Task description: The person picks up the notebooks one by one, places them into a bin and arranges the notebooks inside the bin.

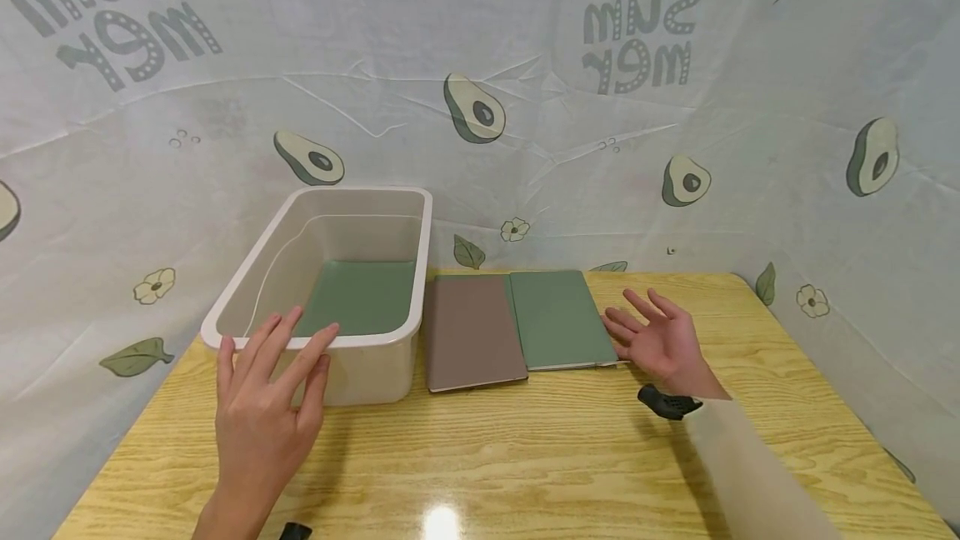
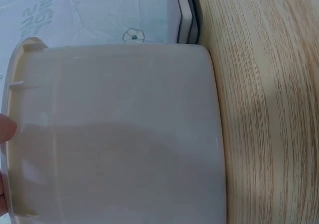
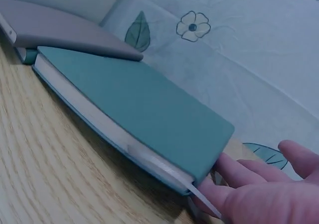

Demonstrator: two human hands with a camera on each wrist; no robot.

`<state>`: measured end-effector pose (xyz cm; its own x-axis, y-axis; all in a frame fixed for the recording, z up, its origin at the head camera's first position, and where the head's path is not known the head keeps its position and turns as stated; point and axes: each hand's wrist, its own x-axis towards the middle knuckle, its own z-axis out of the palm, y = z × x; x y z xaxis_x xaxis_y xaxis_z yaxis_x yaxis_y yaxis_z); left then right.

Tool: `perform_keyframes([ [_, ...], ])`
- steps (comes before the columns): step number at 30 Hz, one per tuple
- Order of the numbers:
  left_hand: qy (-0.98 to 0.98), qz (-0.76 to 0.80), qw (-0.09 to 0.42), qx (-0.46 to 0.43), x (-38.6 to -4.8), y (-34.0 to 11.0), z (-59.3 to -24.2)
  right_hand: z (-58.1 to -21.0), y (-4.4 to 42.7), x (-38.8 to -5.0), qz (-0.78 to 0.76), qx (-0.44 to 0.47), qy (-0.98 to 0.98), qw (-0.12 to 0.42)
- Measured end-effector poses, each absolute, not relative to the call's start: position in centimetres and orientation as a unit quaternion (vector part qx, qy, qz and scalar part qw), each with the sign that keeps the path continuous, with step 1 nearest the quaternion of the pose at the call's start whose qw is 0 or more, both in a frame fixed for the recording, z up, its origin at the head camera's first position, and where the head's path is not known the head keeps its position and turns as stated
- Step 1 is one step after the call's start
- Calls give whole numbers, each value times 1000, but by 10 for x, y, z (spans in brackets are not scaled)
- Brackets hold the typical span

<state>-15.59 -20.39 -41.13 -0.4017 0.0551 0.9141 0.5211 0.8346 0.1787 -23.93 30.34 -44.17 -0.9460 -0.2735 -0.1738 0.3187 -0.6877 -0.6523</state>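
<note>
A beige plastic bin [image 1: 386, 369] stands on the left of the table, with a green notebook [image 1: 367, 294] lying flat on its bottom. My left hand [image 1: 266, 407] is at the bin's near rim, fairly straight fingers touching it; in the left wrist view fingertips [image 2: 7, 128] show at the rim. Right of the bin, a brown notebook [image 1: 476, 332] partly overlaps a second green notebook [image 1: 562, 319]. My right hand [image 1: 660, 344] lies palm up at that green notebook's right edge, fingers loosely spread and touching it. A ribbon bookmark [image 3: 174, 171] hangs from its pages.
The wood-grain table [image 1: 510, 457] extends in front of the notebooks. Behind it hangs a pale cloth [image 1: 570, 165] printed with avocados, leaves and flowers. The brown notebook lies close beside the bin's right wall.
</note>
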Motion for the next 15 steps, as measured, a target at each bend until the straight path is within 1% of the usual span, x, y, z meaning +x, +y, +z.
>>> perform_keyframes([
  [15, -808, -225, 515, -179, -155, -204, -412, -447, 301, -246, -930, 44, 328, 158],
])
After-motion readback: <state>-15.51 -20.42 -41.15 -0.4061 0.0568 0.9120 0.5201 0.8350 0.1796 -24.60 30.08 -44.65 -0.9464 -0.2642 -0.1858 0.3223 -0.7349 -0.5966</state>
